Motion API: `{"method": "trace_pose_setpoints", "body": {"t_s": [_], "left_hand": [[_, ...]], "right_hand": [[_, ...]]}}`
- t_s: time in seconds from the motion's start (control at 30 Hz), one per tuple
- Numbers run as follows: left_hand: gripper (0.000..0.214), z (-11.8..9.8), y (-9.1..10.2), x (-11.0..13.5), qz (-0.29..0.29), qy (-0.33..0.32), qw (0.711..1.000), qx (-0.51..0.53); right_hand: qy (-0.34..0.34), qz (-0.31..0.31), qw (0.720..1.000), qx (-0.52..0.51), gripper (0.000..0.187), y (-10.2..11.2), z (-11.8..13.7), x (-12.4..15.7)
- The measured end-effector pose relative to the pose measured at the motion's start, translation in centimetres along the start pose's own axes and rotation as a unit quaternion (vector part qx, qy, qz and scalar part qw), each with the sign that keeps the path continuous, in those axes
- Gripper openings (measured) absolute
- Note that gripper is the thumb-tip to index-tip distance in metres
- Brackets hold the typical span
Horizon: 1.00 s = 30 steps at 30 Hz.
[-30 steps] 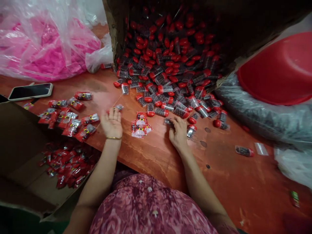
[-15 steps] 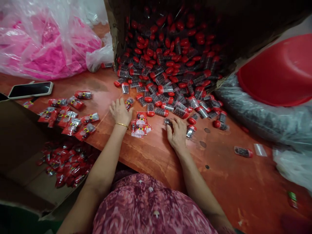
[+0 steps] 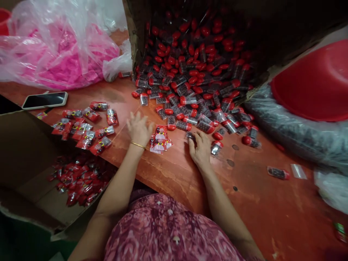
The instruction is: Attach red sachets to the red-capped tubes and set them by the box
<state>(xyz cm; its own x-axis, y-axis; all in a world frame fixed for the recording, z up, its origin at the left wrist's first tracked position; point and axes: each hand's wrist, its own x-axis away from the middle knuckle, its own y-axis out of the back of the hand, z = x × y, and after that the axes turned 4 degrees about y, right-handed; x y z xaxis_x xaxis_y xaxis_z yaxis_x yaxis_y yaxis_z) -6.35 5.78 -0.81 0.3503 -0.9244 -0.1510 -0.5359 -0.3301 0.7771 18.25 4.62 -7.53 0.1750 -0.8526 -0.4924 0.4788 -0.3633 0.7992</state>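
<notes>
My left hand [image 3: 139, 128] is over the table with its fingers spread and holds nothing. Just right of it lies a small stack of red printed labels [image 3: 161, 139]. My right hand [image 3: 200, 148] has its fingers curled over a small clear bottle [image 3: 190, 136] of dark pieces, mostly hidden beneath them. Another red-capped bottle [image 3: 216, 148] lies close to that hand's right side. On the left, a labelled bottle [image 3: 112, 117] rests beside a group of similar ones [image 3: 81, 128]. A big heap of unlabelled red-capped bottles [image 3: 187, 90] spills toward me.
The heap comes out of a tipped cardboard box [image 3: 133, 36]. A phone [image 3: 45, 100] and a plastic bag of pink items [image 3: 65, 58] lie at left. Below the table edge, an open carton [image 3: 29, 188] holds labelled bottles. A red basin [image 3: 312, 83] rests on a bag at right.
My left hand has let go of a labelled bottle, which now lies to its left by the others. My right hand stays on its bottle. The whole view has shifted slightly.
</notes>
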Motion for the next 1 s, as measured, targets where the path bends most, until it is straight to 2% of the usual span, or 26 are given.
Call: {"method": "trace_pose_setpoints", "body": {"t_s": [0.07, 0.13, 0.37, 0.5, 0.6, 0.67, 0.77, 0.83, 0.93, 1.0], "left_hand": [[0.027, -0.3, -1.6, 0.2, 0.076, -0.031, 0.996, -0.030], [0.027, 0.0, -2.8, 0.4, 0.106, -0.037, 0.992, -0.055], [0.020, 0.0, -3.9, 0.6, 0.079, -0.016, 0.996, -0.045], [0.027, 0.3, -3.3, 1.5, 0.088, -0.029, 0.996, 0.009], [0.040, 0.9, -1.8, 3.5, 0.047, -0.020, 0.998, 0.036], [0.046, 1.2, -0.5, 5.1, 0.029, -0.003, 1.000, 0.002], [0.051, 0.9, 1.0, 6.8, 0.077, 0.015, 0.992, -0.099], [0.049, 0.5, 1.4, 7.4, 0.112, -0.002, 0.983, -0.144], [0.037, 0.1, 1.0, 7.5, 0.138, -0.028, 0.976, -0.167], [0.033, -0.1, 0.3, 7.3, 0.155, -0.024, 0.976, -0.154]], "right_hand": [[0.004, -0.009, 1.000, -0.001, 0.031, 0.0, 0.0, 0.1], [0.004, -0.010, 1.000, -0.003, 0.031, 0.0, -0.1, 0.1], [0.000, -0.004, 1.000, -0.014, 0.032, -0.2, -0.2, 0.0], [-0.004, -0.021, 1.000, 0.014, 0.033, 0.2, 0.0, 0.2], [-0.004, -0.033, 0.998, 0.044, 0.032, 0.9, 1.1, 0.3], [0.011, -0.004, 0.999, 0.045, 0.031, 1.1, 2.5, 0.1], [0.036, 0.066, 0.997, 0.034, 0.034, 0.2, 5.3, -1.1], [0.034, 0.095, 0.994, 0.040, 0.039, -1.0, 7.1, -2.2], [0.023, 0.124, 0.991, 0.046, 0.042, -2.7, 8.7, -4.0], [0.023, 0.151, 0.988, 0.035, 0.038, -3.3, 8.8, -5.0]]}}
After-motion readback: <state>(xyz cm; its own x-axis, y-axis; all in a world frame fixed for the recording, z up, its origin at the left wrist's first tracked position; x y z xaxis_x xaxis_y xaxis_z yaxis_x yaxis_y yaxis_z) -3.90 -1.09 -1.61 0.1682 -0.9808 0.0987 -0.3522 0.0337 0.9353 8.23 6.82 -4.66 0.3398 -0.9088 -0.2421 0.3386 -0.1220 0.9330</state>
